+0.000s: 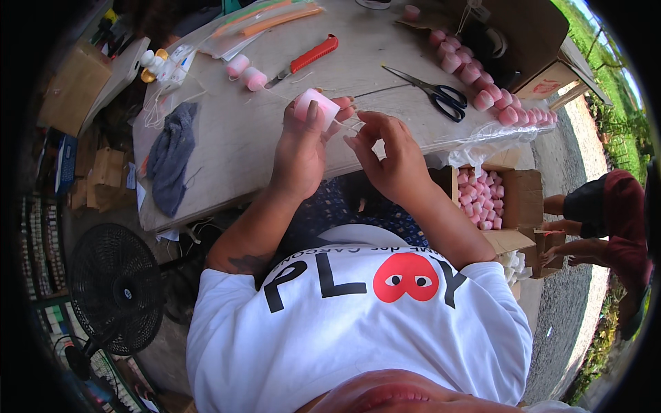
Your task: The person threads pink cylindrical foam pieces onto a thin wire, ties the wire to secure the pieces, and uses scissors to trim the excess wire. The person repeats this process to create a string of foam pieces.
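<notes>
The pink cylinder (328, 110) is held in the left hand (301, 153), above the near part of the tabletop (379, 45), with the thumb laid across its side and the other fingers closed behind it. By the right hand (394, 150), thumb and index finger are brought close together at the white cord (350, 126) beside the cylinder's flat end; whether the cord is firmly pinched cannot be told. The cylinder is judged to be light foam, slightly yielding, not slippery, and likely to be dented by hard nails or a tight squeeze. It is best taken around its curved side, with the flat end left clear for the cord, which looks limp and thin and should be gripped near its tip. To the left, two pink pieces (254, 79) are seen on the tabletop, joined by cord, with a red cutter (315, 54) lying just beside them. Farther right, black-handled scissors (449, 103) are laid near a cluster of pink pieces (471, 73), and below the table's edge more are gathered in a cardboard box (521, 199).
</notes>
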The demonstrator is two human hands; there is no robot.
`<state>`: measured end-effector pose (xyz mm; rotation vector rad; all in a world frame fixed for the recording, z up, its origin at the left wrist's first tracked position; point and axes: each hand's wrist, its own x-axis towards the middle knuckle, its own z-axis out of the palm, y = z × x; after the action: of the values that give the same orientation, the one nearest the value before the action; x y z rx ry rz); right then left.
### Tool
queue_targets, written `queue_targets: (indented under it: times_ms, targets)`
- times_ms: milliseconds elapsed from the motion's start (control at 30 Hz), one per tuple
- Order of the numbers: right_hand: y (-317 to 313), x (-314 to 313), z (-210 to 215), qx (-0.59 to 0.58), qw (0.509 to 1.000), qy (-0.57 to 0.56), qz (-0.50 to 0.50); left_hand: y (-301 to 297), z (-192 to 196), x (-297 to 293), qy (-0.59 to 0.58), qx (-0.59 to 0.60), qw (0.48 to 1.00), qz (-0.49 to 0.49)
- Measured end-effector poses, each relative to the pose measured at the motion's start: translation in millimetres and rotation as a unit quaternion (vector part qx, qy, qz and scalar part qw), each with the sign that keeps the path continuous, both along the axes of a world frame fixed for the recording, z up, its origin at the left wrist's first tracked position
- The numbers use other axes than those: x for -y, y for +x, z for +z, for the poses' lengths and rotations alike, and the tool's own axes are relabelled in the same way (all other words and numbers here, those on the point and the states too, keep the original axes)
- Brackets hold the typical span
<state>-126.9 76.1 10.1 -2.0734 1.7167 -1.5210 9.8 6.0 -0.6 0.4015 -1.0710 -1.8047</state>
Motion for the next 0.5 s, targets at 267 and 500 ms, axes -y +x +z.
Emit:
queue_targets:
  times_ms: [267, 500]
  targets:
    - [-9, 2, -5, -0.056, 0.997, -0.042, 0.013, -5, -5, -3, -0.023, 0.001, 1.0, -0.001]
    - [-8, -1, -1, -0.082, 0.995, -0.061, 0.017, -6, -4, -4, -0.03, -0.003, 1.0, -0.001]
